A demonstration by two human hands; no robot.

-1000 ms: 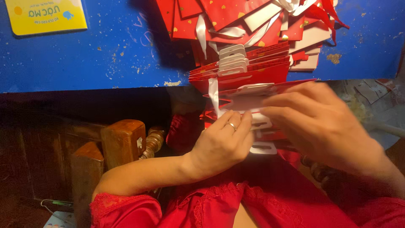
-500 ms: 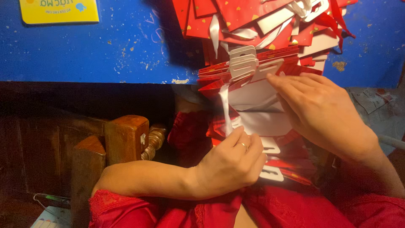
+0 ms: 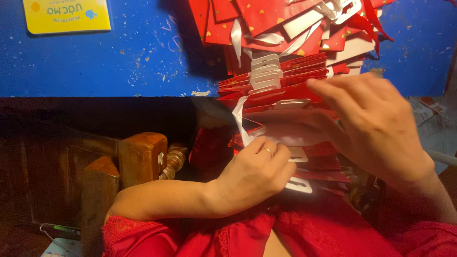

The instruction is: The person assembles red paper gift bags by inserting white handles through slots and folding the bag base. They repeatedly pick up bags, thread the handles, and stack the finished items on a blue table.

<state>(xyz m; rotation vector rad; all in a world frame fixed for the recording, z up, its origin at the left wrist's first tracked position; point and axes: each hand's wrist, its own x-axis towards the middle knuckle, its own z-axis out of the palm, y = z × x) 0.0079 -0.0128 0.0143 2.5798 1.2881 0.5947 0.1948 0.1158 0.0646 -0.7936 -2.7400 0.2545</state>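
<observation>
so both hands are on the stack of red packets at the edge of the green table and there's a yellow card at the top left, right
Not quite: the table is blue, not green, as the head view shows. The rest holds. The left hand and the right hand are both on the stack of red packets at its edge, and a yellow card lies at the top left.

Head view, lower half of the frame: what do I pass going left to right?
Wooden post → wooden block → brass-coloured threaded part → left hand → white hang tab → right hand.
</observation>
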